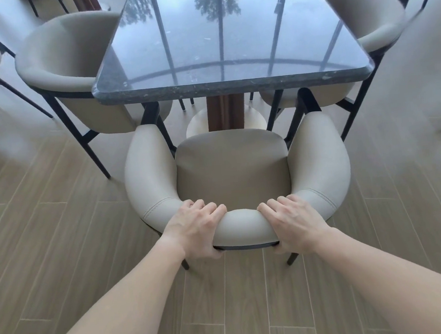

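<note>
— Is there any writing, label, brand or number to read here?
— None. The beige padded round-backed armchair (232, 171) carries no legible mark, and the dark speckled polished stone table (233, 87) shows only blurred reflections, no lettering or signs.

— Which chair?
— Mine's the beige padded armchair (232, 176) with a curved wraparound back and thin black legs.
— How does it stand?
— Upright before me, seat facing the dark stone table (233, 88), close to its edge.
</note>
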`<act>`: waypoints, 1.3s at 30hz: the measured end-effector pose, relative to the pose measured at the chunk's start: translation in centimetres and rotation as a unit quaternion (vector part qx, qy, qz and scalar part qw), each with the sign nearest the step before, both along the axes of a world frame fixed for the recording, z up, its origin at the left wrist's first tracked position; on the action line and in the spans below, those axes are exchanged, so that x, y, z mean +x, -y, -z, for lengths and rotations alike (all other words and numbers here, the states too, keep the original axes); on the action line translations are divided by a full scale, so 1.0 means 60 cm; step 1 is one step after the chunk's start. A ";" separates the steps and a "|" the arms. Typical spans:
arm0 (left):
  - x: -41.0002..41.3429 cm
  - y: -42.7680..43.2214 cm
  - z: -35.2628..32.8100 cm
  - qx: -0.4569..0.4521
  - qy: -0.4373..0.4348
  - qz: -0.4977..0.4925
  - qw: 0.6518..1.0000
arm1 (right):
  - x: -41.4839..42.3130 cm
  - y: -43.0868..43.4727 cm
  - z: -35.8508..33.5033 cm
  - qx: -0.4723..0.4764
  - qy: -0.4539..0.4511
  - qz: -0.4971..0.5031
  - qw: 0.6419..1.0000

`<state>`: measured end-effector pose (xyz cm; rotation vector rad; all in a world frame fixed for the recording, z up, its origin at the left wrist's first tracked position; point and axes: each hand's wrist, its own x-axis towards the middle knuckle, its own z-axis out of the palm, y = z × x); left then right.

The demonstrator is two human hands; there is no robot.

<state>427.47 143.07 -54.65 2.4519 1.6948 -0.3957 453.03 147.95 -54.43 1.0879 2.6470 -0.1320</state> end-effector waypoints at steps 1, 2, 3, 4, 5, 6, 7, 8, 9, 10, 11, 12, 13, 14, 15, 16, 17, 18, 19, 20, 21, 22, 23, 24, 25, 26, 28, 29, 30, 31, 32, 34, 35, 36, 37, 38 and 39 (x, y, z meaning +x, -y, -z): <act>0.000 -0.001 0.000 0.001 -0.001 -0.002 1.000 | 0.000 0.000 0.001 0.002 -0.002 -0.003 1.000; -0.001 -0.001 0.001 0.002 -0.002 -0.003 1.000 | 0.000 0.000 0.003 0.001 0.000 -0.005 1.000; -0.002 -0.001 0.001 0.003 -0.003 -0.004 1.000 | 0.000 -0.002 0.004 0.001 0.003 -0.009 1.000; -0.001 -0.002 0.002 0.004 -0.005 -0.003 1.000 | 0.001 -0.004 0.005 0.002 0.007 -0.011 1.000; 0.001 -0.005 0.002 0.006 -0.005 -0.001 1.000 | 0.002 -0.008 0.005 0.005 0.009 -0.012 1.000; 0.003 -0.009 0.002 0.009 -0.003 -0.001 1.000 | 0.004 -0.014 0.004 0.006 0.011 -0.012 1.000; 0.007 -0.014 0.002 0.013 0.001 -0.002 1.000 | 0.006 -0.022 0.004 0.008 0.011 -0.009 1.000; 0.010 -0.021 0.002 0.018 0.004 -0.003 1.000 | 0.008 -0.030 0.002 0.010 0.012 -0.005 1.000; 0.012 -0.029 0.001 0.020 0.004 -0.006 1.000 | 0.008 -0.038 0.001 0.012 0.013 0.000 1.000; 0.012 -0.037 0.000 0.023 0.002 -0.006 1.000 | 0.007 -0.046 0.000 0.014 0.014 0.005 1.000; 0.011 -0.045 0.000 0.025 0.000 -0.006 1.000 | 0.005 -0.053 0.000 0.015 0.015 0.008 1.000; 0.009 -0.050 0.001 0.027 -0.002 -0.006 1.000 | 0.003 -0.058 0.001 0.013 0.015 0.009 1.000; 0.005 -0.053 0.002 0.029 -0.004 -0.005 1.000 | 0.001 -0.061 0.002 0.012 0.015 0.008 1.000; 0.003 -0.056 0.003 0.030 -0.006 -0.001 1.000 | 0.001 -0.063 0.003 0.012 0.016 0.007 1.000; 0.000 -0.058 0.004 0.030 -0.008 0.001 1.000 | -0.001 -0.064 0.004 0.011 0.015 0.006 1.000; -0.002 -0.059 0.004 0.028 -0.009 0.004 1.000 | -0.002 -0.065 0.005 0.010 0.013 0.006 1.000; -0.003 -0.060 0.003 0.027 -0.008 0.007 1.000 | -0.003 -0.066 0.004 0.009 0.013 0.007 1.000; -0.006 -0.062 0.002 0.026 -0.008 0.008 1.000 | -0.006 -0.067 0.004 0.011 0.014 0.007 1.000; -0.008 -0.064 0.000 0.024 -0.010 0.009 1.000 | -0.009 -0.068 0.003 0.012 0.015 0.008 1.000; -0.011 -0.066 -0.001 0.022 -0.013 0.011 1.000 | -0.011 -0.067 0.003 0.012 0.015 0.010 1.000; -0.015 -0.067 -0.001 0.022 -0.016 0.011 1.000 | -0.015 -0.067 0.003 0.012 0.014 0.011 1.000; -0.018 -0.068 -0.001 0.022 -0.016 0.012 1.000 | -0.018 -0.067 0.004 0.012 0.015 0.011 1.000; -0.020 -0.068 0.000 0.022 -0.014 0.012 1.000 | -0.020 -0.068 0.004 0.012 0.016 0.011 1.000; -0.021 -0.070 0.001 0.024 -0.011 0.014 1.000 | -0.020 -0.068 0.004 0.010 0.015 0.011 1.000; -0.022 -0.069 0.002 0.026 -0.010 0.015 1.000 | -0.021 -0.068 0.004 0.009 0.012 0.010 1.000; -0.022 -0.070 0.003 0.027 -0.010 0.018 0.999 | -0.020 -0.068 0.005 0.007 0.012 0.011 1.000; -0.027 -0.071 0.006 0.033 -0.009 0.023 0.999 | -0.022 -0.070 0.007 0.010 0.014 0.010 1.000; -0.030 -0.072 0.008 0.035 -0.005 0.026 0.999 | -0.024 -0.069 0.007 0.011 0.013 0.011 1.000; -0.034 -0.073 0.009 0.039 -0.002 0.028 0.999 | -0.028 -0.069 0.008 0.013 0.011 0.013 1.000; -0.039 -0.075 0.010 0.045 0.000 0.028 0.999 | -0.033 -0.070 0.011 0.016 0.006 0.014 1.000; -0.043 -0.076 0.011 0.050 0.006 0.028 0.998 | -0.037 -0.070 0.013 0.018 0.003 0.016 1.000; -0.050 -0.078 0.011 0.054 0.019 0.028 0.998 | -0.041 -0.071 0.018 0.022 -0.007 0.021 1.000; -0.052 -0.078 0.008 0.055 0.019 0.025 0.998 | -0.043 -0.072 0.020 0.026 -0.012 0.024 0.999; -0.052 -0.077 0.007 0.055 0.021 0.019 0.998 | -0.042 -0.072 0.020 0.025 -0.015 0.028 0.999; -0.050 -0.075 0.005 0.054 0.026 0.010 0.998 | -0.040 -0.071 0.018 0.021 -0.017 0.031 0.999; -0.045 -0.073 0.000 0.049 0.036 -0.008 0.998 | -0.039 -0.069 0.015 0.014 -0.025 0.037 0.999; -0.038 -0.070 -0.007 0.036 0.058 -0.036 0.997 | -0.039 -0.064 0.006 -0.008 -0.045 0.051 0.998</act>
